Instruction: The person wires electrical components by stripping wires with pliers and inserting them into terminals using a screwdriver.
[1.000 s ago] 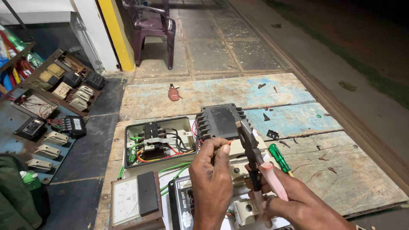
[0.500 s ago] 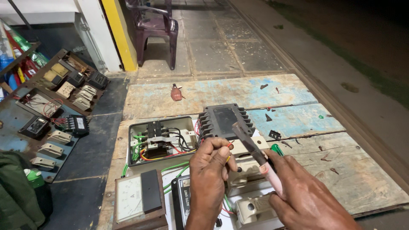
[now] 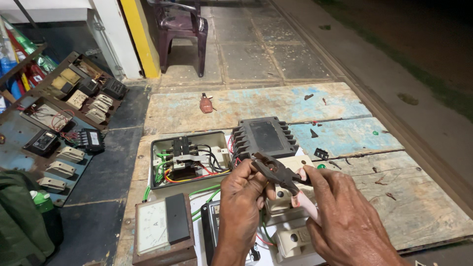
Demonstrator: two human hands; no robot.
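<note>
My right hand (image 3: 345,216) gripped the pink-handled pliers (image 3: 276,175); my left hand (image 3: 244,194) pinched something hidden at their nose, at six o'clock from the black contactor (image 3: 263,138). Rigid steel, best held by its handles.

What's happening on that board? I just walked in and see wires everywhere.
A person is working over electrical parts laid on a worn wooden board. The right hand holds pink-handled pliers, whose tip meets the fingers of the left hand. Just beyond lie an open box of coloured wiring and a black finned block. A boxed meter sits nearest the camera.
</note>
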